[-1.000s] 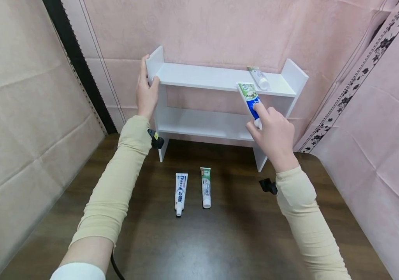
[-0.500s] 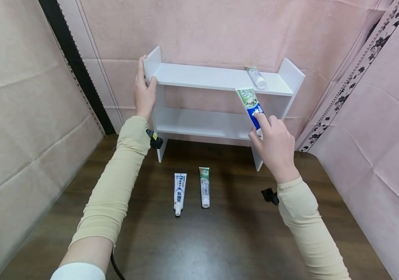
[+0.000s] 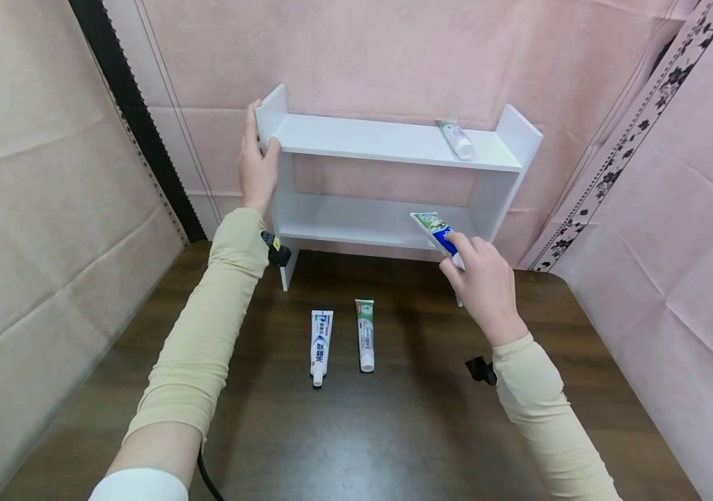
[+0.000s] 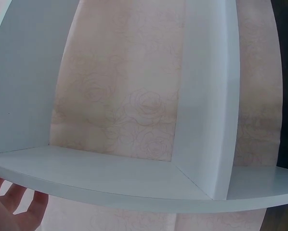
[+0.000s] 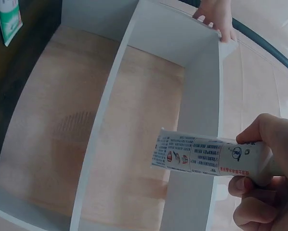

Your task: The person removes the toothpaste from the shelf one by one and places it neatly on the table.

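Note:
A white two-tier shelf (image 3: pixel 356 223) stands on the table. My left hand (image 3: pixel 259 163) grips its left side panel near the top, thumb at the front edge. Only some left fingers (image 4: pixel 35 209) show in the left wrist view. My right hand (image 3: pixel 484 282) pinches a green-and-blue toothpaste tube (image 3: pixel 436 233) by its cap end. The tube's flat end points up and left, in front of the lower tier at its right part. Printed text covers the tube's back (image 5: pixel 197 153) in the right wrist view. Another toothpaste tube (image 3: pixel 458 140) lies on the upper tier at the right.
On the brown table (image 3: pixel 356 431), before the shelf, lie a white-and-blue toothpaste tube (image 3: pixel 321 344) and a green-and-white toothpaste tube (image 3: pixel 365 334), side by side. Pink cloth (image 3: pixel 394 56) hangs behind the shelf, with more cloth at both sides. A black cable (image 3: pixel 207 476) runs below my left forearm.
My right hand has brought the toothpaste tube down from the upper tier's front edge to the height of the lower tier, tilting it further left. The left hand keeps its hold on the side panel.

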`<action>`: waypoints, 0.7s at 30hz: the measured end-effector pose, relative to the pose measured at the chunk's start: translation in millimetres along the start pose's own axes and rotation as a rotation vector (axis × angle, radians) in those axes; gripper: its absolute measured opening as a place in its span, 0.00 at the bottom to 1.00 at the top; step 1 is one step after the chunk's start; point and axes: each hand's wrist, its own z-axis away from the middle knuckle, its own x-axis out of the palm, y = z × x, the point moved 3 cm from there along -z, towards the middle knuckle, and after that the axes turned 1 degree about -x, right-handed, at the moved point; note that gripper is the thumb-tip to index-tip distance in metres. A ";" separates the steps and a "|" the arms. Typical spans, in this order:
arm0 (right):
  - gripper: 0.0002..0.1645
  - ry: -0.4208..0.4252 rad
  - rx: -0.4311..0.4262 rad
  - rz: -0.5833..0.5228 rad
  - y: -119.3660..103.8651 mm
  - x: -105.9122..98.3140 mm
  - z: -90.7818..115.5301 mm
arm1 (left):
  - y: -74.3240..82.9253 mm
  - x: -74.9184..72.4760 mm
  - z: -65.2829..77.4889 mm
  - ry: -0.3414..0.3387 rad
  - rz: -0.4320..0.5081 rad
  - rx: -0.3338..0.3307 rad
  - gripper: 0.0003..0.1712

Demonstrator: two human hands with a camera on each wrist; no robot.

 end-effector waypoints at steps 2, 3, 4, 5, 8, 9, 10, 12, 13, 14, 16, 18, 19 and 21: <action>0.18 -0.003 0.000 -0.008 -0.6 1.3 1.7 | -0.8 0.3 -0.6 -0.003 0.008 -0.001 0.35; 0.18 -0.004 0.001 -0.011 -0.9 1.8 2.2 | -1.0 0.4 -1.0 -0.004 0.015 -0.002 0.35; 0.17 -0.006 0.004 -0.014 -1.1 2.3 2.8 | -1.1 0.5 -1.3 -0.001 0.016 0.000 0.35; 0.17 -0.008 0.008 -0.017 -1.3 2.9 3.8 | -1.1 0.5 -1.6 0.002 0.016 0.002 0.35; 0.16 -0.022 0.034 -0.030 -0.6 5.8 9.2 | -0.6 1.3 -2.2 0.004 0.016 0.007 0.36; 0.16 -0.029 0.048 -0.035 0.2 7.3 12.0 | -0.2 1.5 -2.2 0.002 0.015 0.009 0.36; 0.16 -0.038 0.060 -0.040 0.9 9.2 15.2 | 0.0 1.7 -2.2 0.001 0.016 0.009 0.36; 0.17 -0.054 0.080 -0.045 2.8 13.9 21.9 | 0.4 2.0 -1.8 -0.004 0.021 0.005 0.36; 0.17 -0.063 0.089 -0.048 3.8 16.6 25.2 | 0.3 2.1 -1.5 -0.006 0.021 0.003 0.36; 0.17 -0.072 0.096 -0.048 4.8 19.0 28.5 | 0.4 2.0 -1.2 -0.005 0.021 0.003 0.36; 0.16 -0.093 0.108 -0.046 7.2 24.5 34.5 | 0.7 1.8 -0.5 -0.003 0.020 0.005 0.36; 0.16 -0.122 0.119 -0.046 9.9 29.6 39.4 | 1.2 1.8 -0.1 0.000 0.014 0.010 0.36; 0.16 -0.141 0.125 -0.046 11.3 32.2 41.8 | 1.4 1.9 0.0 0.002 0.011 0.013 0.36; 0.15 -0.188 0.140 -0.046 14.4 37.8 46.1 | 1.3 2.0 0.2 0.003 0.008 0.014 0.36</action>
